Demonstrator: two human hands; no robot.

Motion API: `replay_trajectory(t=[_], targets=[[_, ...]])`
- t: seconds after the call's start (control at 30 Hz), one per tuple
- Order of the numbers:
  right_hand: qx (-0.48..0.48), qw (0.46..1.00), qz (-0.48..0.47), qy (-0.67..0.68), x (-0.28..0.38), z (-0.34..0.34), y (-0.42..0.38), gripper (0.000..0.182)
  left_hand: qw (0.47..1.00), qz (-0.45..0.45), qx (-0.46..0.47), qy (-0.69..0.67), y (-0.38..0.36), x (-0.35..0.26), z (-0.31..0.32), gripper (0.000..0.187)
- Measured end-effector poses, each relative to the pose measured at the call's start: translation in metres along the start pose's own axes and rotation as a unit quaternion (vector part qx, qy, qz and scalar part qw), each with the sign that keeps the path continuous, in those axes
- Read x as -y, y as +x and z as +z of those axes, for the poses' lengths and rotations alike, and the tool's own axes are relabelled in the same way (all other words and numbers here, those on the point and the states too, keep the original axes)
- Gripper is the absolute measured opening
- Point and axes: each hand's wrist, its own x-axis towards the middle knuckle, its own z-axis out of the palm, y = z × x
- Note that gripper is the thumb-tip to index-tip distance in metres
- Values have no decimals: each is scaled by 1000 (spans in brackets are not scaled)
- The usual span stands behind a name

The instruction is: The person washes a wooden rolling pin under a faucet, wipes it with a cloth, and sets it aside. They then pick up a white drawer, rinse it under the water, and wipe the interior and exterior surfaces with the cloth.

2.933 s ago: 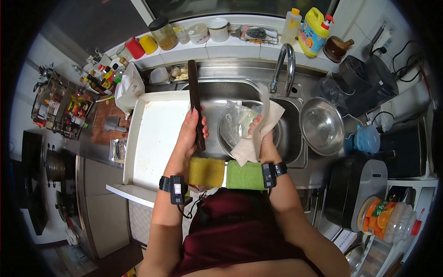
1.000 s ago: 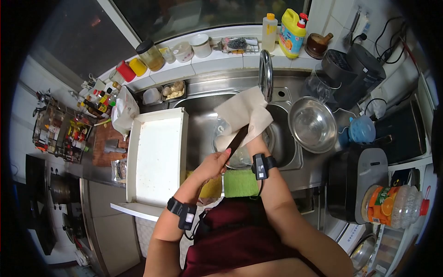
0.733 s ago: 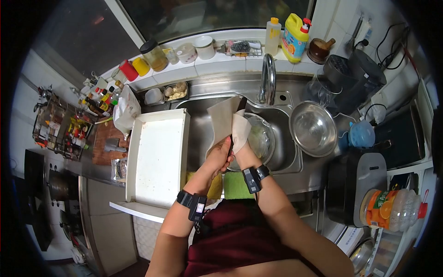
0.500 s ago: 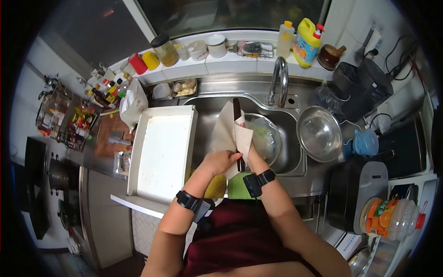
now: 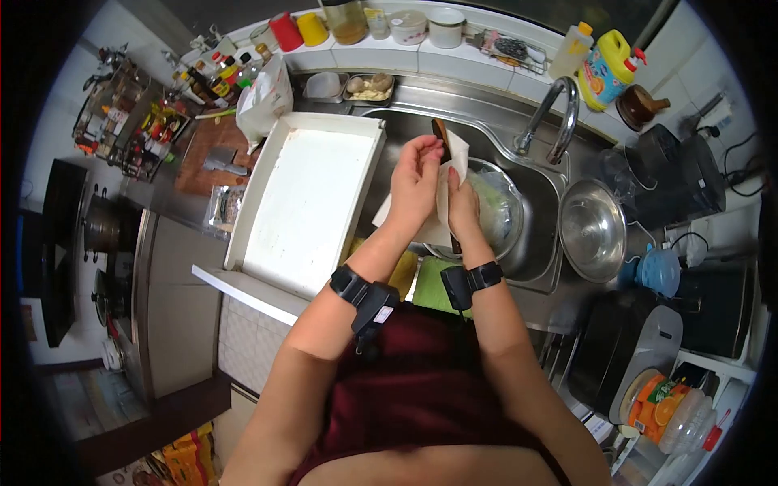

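While my right fingers (image 5: pixel 455 183) clamp the cloth (image 5: pixel 459 154) and dark bar (image 5: pixel 440 133) above the sink (image 5: pixel 541 235), I'd guess bar stiff, light; hold ends. Left fingers (image 5: pixel 425 152): can't tell.

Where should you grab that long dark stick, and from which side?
Probably by the bare far end of the dark stick, coming from the left and pinching across its narrow width. It's long and slim, and that end pokes out past the cream cloth. The left hand is at that end; the right hand holds the cloth nearer the body.
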Motion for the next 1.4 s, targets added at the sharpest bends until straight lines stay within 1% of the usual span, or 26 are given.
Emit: replay_trajectory(t=[0.03, 0.07, 0.1, 0.17, 0.2, 0.27, 0.3, 0.33, 0.4, 0.5, 0.53, 0.6, 0.63, 0.73, 0.83, 0.87, 0.93, 0.97, 1.0, 1.07, 1.1, 1.2, 1.23, 1.27, 1.33, 1.4], targets=[[0, 1000, -18, -4, 3, 0, -3, 69, 991, 14, -57, 121, 2, 16, -4, 31], [0, 999, -36, -6, 7, 0, -6, 68, 964, 27, -112, 241, 5, 34, -11, 34], [-9, 997, -75, 27, 7, 2, -9, 70, 960, -40, -143, 238, 8, 54, -18, 34], [33, 996, -84, 26, 12, 5, -10, 71, 937, -175, -198, 226, 10, 83, -26, 36], [53, 994, -87, 26, 15, 6, -12, 71, 953, -227, -145, 135, 10, 74, -27, 35], [57, 996, -74, 0, 30, 5, -26, 68, 945, -320, -33, -50, 8, 43, -32, 34], [71, 995, -59, -25, 40, 3, -33, 66, 953, -291, -58, -50, 8, 45, -29, 34], [85, 994, -44, -51, 44, 3, -37, 64, 951, -299, -55, -57, 8, 46, -30, 34], [123, 989, -76, -10, 30, 14, -31, 58, 947, -309, -54, -71, 11, 45, -36, 35], [197, 974, -97, 53, 18, 18, -33, 49, 944, -293, -93, -120, 20, 62, -50, 39], [224, 967, -99, 73, 16, 17, -37, 46, 932, -302, -131, -151, 26, 61, -56, 41], [279, 933, -33, 225, 11, 15, -51, 43, 901, -318, -208, -212, 34, 58, -70, 44], [303, 905, 2, 298, 10, 15, -56, 42, 902, -332, -185, -204, 31, 57, -76, 48], [309, 892, 75, 321, 6, 16, -53, 37, 882, -347, -213, -237, 27, 62, -84, 45], [329, 892, 82, 299, -2, 12, -52, 36, 861, -370, -241, -252, 28, 62, -93, 48], [327, 914, 27, 238, -2, 14, -50, 37, 852, -379, -253, -257, 30, 60, -97, 48], [321, 937, -84, 113, -6, 25, -46, 39, 865, -337, -267, -257, 25, 55, -93, 49], [273, 945, -88, 158, -17, 40, -38, 34, 887, -321, -250, -219, 22, 50, -91, 48], [257, 955, -107, 99, 5, 40, -45, 33, 906, -305, -233, -179, 17, 44, -89, 47], [216, 965, -150, -19, 72, 27, -70, 33, 917, -340, -143, -156, 5, 32, -89, 39], [174, 941, -269, -113, 54, 38, -59, 33, 916, -319, -177, -169, -1, 22, -83, 38], [226, 949, -214, -56, 88, 47, -70, 34, 923, -311, -185, -132, -6, 10, -102, 41], [217, 943, -241, -67, 87, 57, -71, 35, 918, -306, -207, -143, -4, 1, -110, 40], [208, 938, -267, -78, 87, 66, -72, 37, 923, -298, -202, -132, -2, -5, -123, 39], [202, 967, -152, 39, 106, 85, -94, 40, 932, -284, -195, -113, 1, -10, -151, 39], [225, 960, -143, 89, 110, 118, -87, 44, 932, -282, -212, -82, 7, -17, -185, 39]])
